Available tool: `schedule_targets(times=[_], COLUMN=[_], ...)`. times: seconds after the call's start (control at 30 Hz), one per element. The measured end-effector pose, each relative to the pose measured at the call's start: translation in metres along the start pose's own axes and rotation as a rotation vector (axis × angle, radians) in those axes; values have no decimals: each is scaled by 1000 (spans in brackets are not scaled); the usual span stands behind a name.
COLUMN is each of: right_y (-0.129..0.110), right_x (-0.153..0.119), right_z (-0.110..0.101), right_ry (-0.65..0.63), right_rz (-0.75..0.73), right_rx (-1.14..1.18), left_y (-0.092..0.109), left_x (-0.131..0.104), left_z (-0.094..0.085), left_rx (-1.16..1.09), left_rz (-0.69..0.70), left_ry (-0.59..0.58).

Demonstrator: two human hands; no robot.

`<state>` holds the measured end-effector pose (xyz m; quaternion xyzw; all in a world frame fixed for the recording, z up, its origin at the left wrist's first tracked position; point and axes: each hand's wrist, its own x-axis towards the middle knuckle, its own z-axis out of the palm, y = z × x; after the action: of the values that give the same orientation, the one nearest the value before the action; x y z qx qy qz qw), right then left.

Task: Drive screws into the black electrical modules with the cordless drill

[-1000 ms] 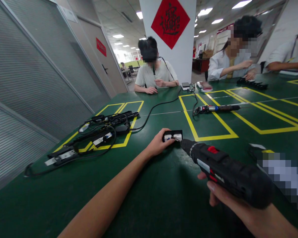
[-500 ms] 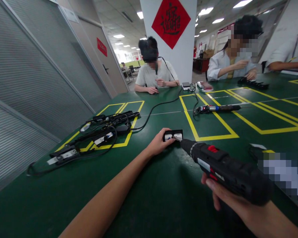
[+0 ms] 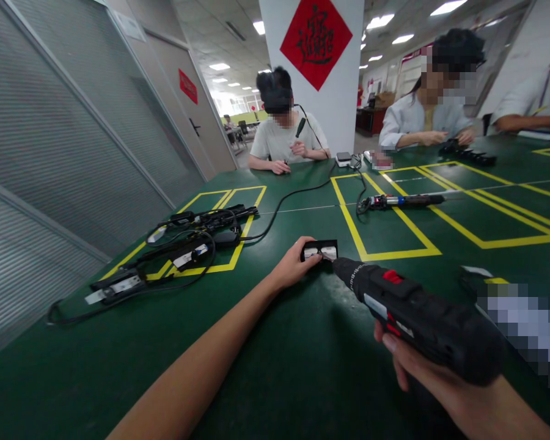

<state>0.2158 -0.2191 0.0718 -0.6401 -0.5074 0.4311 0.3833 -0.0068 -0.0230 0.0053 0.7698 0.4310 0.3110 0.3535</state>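
Note:
My right hand [image 3: 421, 360] is wrapped round the grip of a black cordless drill [image 3: 407, 311] with red switches. The drill points left and away from me. Its bit meets the front of a small black box-shaped part [image 3: 332, 244] with white pieces inside; whether the tip sits on a screw is too small to tell. My left hand [image 3: 297, 263] grips the left end of that part and holds it on the green table, thumb in front near the bit.
Black cabled devices [image 3: 192, 244] lie at left within yellow tape outlines. A pen-shaped cabled tool [image 3: 403, 200] rests at right. A blurred-out tray-like item [image 3: 527, 324] lies at near right. Across the table sit several people, one holding a screwdriver [image 3: 300, 128].
My hands, the drill and the black part stay nearly still. Across the table, one person's screwdriver has tilted, and the person at right has lowered a hand towards black parts.

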Motion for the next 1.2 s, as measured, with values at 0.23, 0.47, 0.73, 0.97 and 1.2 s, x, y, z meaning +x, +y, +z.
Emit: schedule_targets(times=[0.23,0.47,0.73,0.97,1.2], right_y=[6,5,1,-7,-4], right_x=[-4,-3,-5,-6,-2], right_z=[5,0,2,1,-1], right_ry=[-7,-53,2,53,114], right_rz=[22,-23,24,22,-69], right_rx=[-26,8,56,86,46], left_y=[-5,-2,-1,-3,-1], left_x=[2,2,2,3,2], left_z=[2,3,2,2,2], left_rx=[-56,-70,-24,-5,2], left_rz=[-40,-67,-12,9,-9], left_ry=[30,35,25,21,35])
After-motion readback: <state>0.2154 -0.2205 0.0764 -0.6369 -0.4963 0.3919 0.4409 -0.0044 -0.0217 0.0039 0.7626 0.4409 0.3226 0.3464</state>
